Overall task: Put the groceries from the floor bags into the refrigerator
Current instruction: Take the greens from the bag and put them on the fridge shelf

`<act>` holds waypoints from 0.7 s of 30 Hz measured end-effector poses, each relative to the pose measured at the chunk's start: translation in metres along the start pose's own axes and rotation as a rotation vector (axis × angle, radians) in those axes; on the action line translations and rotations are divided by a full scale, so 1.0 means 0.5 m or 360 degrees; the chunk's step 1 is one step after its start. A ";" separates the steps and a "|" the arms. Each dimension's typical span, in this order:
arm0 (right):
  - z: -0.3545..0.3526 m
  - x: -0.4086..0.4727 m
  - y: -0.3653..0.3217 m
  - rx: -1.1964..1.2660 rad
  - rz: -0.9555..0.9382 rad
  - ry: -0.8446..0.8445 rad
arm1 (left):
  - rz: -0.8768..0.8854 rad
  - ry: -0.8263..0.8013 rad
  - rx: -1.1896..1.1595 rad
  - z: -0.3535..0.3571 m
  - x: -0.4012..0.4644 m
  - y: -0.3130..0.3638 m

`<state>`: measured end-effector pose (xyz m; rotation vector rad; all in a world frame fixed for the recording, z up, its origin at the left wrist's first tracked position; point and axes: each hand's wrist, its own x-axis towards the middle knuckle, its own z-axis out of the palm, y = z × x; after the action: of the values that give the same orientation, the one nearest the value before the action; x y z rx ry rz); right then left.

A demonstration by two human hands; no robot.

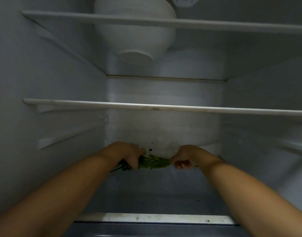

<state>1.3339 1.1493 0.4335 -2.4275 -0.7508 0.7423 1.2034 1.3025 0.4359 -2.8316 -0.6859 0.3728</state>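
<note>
head cam was looking straight into the fridge (75,82). both arms reached deep onto the bottom shelf (146,195), near the back wall. left hand (129,155) had its fingers curled round one end of a bunch of greens (153,163), right hand (186,158) was curled round the other end, so the greens lay sideways between the two hands, low over the shelf. couldn't tell if they touched it. a white bowl (138,40) sat on the top shelf (164,23), the middle shelf (164,107) below it.
</note>
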 end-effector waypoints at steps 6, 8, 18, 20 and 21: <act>-0.046 -0.100 0.003 -0.0229 -0.0433 0.0548 | -0.0035 0.0143 -0.0116 -0.077 -0.078 0.008; -0.047 -0.138 0.015 -0.0390 -0.0565 0.0776 | 0.0036 0.0369 -0.0194 -0.086 -0.118 0.031; 0.063 -0.275 0.081 -0.0563 -0.0781 0.1100 | 0.0166 0.1286 -0.0656 0.000 -0.257 0.169; 0.097 -0.303 0.101 -0.0497 -0.0854 0.1308 | 0.0142 0.1605 -0.0777 0.045 -0.287 0.188; 0.118 -0.316 0.111 -0.0438 -0.0869 0.1410 | 0.0102 0.1747 -0.0819 0.069 -0.304 0.196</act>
<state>1.2062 1.0275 0.4130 -2.2484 -1.0714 -0.6473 1.1037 1.1503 0.4078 -2.8365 -0.4487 -1.4243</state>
